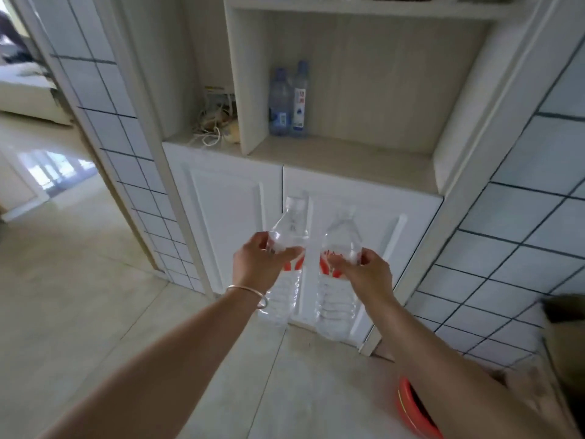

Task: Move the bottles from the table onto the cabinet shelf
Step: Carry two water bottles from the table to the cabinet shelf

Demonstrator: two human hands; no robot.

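Two bare forearms reach forward from the bottom of the view, a thin bracelet (253,294) on the left wrist. The left hand (258,264) is wrapped around the middle of a clear bottle (286,245) with a red label; the right hand (364,274) is wrapped the same way around a second clear bottle (340,248). Both bottles are upright, caps up, side by side but apart, held in the air in front of white cabinet doors (231,217). Each grip sits at the label band, so the neck rises above the fingers and the ribbed base hangs below, probably to keep the bottom free for setting down. Beyond and above the doors is the open shelf (348,160), where two blue bottles (288,99) already stand together at the back left; the space to their right is bare. A tangle of cords (215,125) lies in the narrow nook left of the shelf.
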